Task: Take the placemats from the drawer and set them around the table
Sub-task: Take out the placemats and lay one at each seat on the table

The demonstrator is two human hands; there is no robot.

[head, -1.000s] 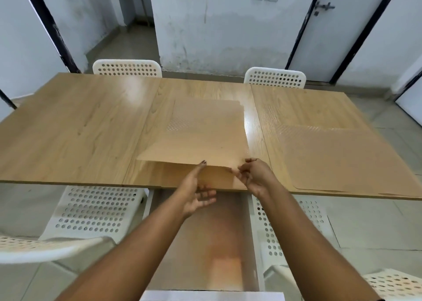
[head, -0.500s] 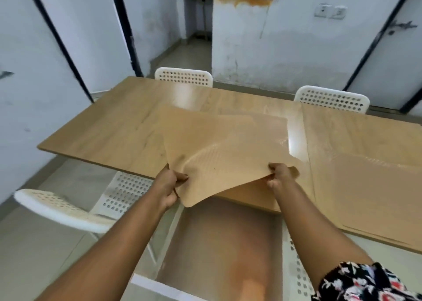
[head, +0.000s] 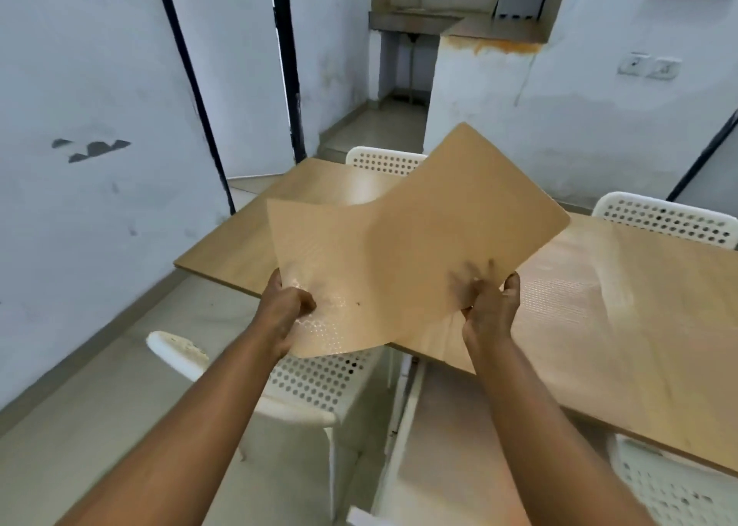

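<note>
I hold two thin tan placemats in the air over the near left part of the wooden table (head: 659,366). My left hand (head: 285,306) grips the near edge of the left placemat (head: 331,258), which shows a dotted texture. My right hand (head: 489,310) pinches the near edge of the right placemat (head: 471,214), which tilts up and away; its fingers show faintly through the sheet. The two sheets overlap in the middle. Another placemat (head: 567,282) lies flat on the table to the right. The open drawer (head: 447,465) is below my right arm.
White perforated chairs stand around the table: one at my near left (head: 303,382), two on the far side (head: 383,160) (head: 663,222), one at the lower right (head: 675,485). White walls and doors close in on the left; a doorway opens behind the table.
Both hands have lifted the placemats off the table and swung them left. The sheets have spread apart, one in each hand, and my view has turned left too.
</note>
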